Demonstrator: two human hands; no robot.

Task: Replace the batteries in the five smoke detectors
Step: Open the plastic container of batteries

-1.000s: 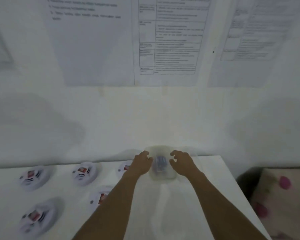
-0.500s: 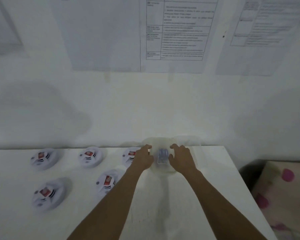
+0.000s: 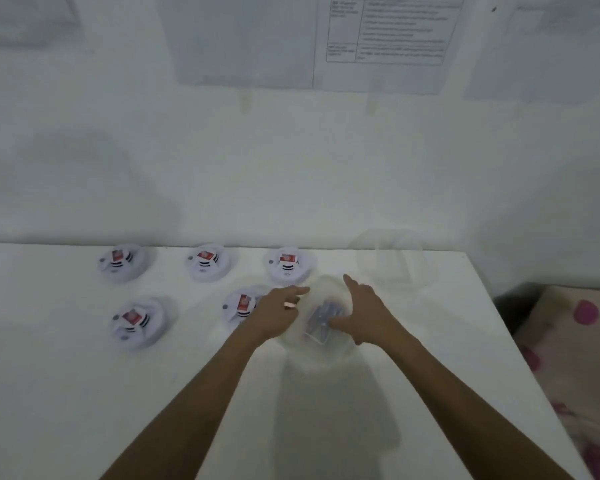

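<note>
Both hands [image 3: 278,315] flank round translucent plastic tub [image 3: 321,355]; bluish batteries [image 3: 323,318] inside.

White table [image 3: 84,393] bears five smoke detectors [image 3: 122,263] and two clear containers [image 3: 321,344]

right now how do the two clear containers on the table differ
The near container sits between both hands and holds a batch of bluish batteries; the far container stands untouched by the wall and looks empty. The near one looks cloudier, the far one almost invisible. Both are clear plastic.
</note>
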